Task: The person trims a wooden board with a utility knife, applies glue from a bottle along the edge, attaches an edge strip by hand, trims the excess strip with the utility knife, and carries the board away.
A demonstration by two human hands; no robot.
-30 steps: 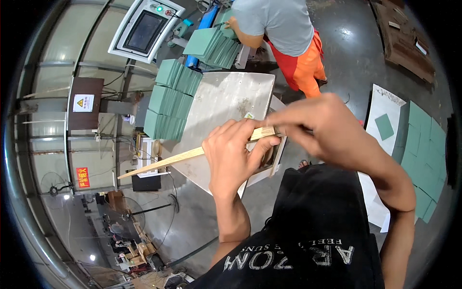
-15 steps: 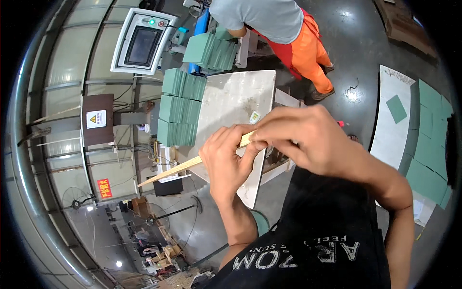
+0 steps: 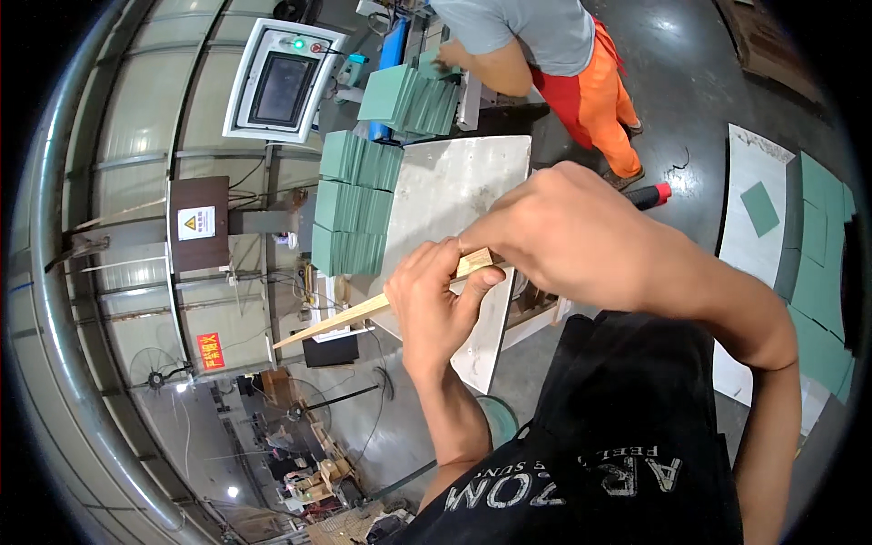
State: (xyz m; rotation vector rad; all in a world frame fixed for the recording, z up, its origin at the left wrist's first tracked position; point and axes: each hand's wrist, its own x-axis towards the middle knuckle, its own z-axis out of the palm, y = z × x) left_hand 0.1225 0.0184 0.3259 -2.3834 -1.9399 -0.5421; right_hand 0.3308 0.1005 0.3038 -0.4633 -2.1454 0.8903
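My left hand (image 3: 431,304) is closed around a long, light wooden strip (image 3: 341,320). The strip slants away to the lower left, and its blunt near end shows between thumb and fingers. Beside that end, my right hand (image 3: 554,222) is curled, its back toward me. From behind the right hand sticks out a black handle with a red end (image 3: 648,196), apparently gripped in it. The working part of this tool is hidden by the hand, so its kind does not show.
Beneath my hands stands a whitish table (image 3: 454,173) with stacks of green tiles or boards (image 3: 350,204) along its left. A co-worker (image 3: 527,41) in orange trousers stands beyond. At right, a white board (image 3: 754,254) lies beside green sheets (image 3: 822,263). A screen panel (image 3: 283,88) stands far left.
My right hand has turned and risen slightly, so more of the black handle shows. The wooden strip stays in my left hand. The co-worker's arm has swung into view over the green stack.
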